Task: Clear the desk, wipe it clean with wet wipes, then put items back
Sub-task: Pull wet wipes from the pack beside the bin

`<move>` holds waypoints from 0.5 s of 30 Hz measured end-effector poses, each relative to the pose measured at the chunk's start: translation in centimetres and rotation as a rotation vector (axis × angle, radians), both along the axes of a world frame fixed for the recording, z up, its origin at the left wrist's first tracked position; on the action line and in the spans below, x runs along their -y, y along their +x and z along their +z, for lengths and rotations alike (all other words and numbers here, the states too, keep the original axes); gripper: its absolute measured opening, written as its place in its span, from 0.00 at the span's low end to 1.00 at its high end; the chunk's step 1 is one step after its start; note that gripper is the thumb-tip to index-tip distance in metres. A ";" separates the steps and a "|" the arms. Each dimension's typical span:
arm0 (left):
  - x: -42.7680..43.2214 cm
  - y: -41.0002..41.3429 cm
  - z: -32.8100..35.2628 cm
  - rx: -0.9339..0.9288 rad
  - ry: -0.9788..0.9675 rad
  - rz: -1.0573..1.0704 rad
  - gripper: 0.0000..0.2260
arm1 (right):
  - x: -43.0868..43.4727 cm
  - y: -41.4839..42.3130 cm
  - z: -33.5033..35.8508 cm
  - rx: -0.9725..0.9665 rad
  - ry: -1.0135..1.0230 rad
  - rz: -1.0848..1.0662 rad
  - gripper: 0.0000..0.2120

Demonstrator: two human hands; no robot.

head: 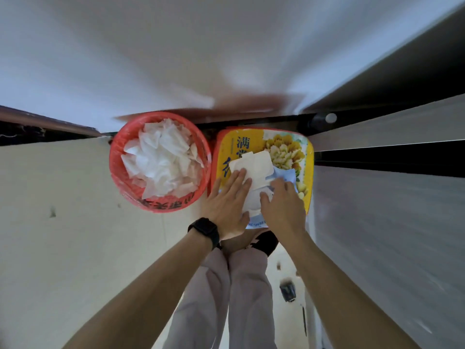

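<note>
A pack of wet wipes [254, 197], white and pale blue with its white flip lid [256, 162] standing open, lies on a yellow box with flower print [284, 147]. My left hand [227, 200], with a black watch on the wrist, rests flat on the pack's left side, fingers straight and reaching the lid. My right hand [281, 205] lies over the pack's right side with its fingertips at the opening, on a white wipe [265, 191]. Whether those fingers pinch the wipe is hidden.
A red bin [118, 172] full of crumpled white wipes stands on the floor just left of the box. A white desk edge [176, 71] runs across the top, blurred. A grey metal surface [377, 210] fills the right side. My legs show below.
</note>
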State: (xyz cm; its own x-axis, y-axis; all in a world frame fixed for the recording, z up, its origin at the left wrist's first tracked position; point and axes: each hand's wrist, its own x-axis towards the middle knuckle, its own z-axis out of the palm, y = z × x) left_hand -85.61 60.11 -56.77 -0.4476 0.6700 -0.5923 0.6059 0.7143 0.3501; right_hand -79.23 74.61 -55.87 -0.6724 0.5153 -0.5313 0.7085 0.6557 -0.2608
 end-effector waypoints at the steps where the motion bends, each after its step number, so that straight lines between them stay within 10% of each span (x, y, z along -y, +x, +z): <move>1: 0.1 0.3 -0.4 -0.013 0.001 0.010 0.37 | 0.2 0.1 -0.1 0.008 -0.021 -0.012 0.13; 9: 0.2 -0.2 -1.0 0.067 -0.020 0.009 0.39 | 1.9 1.1 2.1 -0.119 -0.407 -0.329 0.12; 15: -0.7 -2.2 0.9 0.353 0.148 0.329 0.21 | 3.0 4.2 1.4 -0.058 -0.471 -0.181 0.10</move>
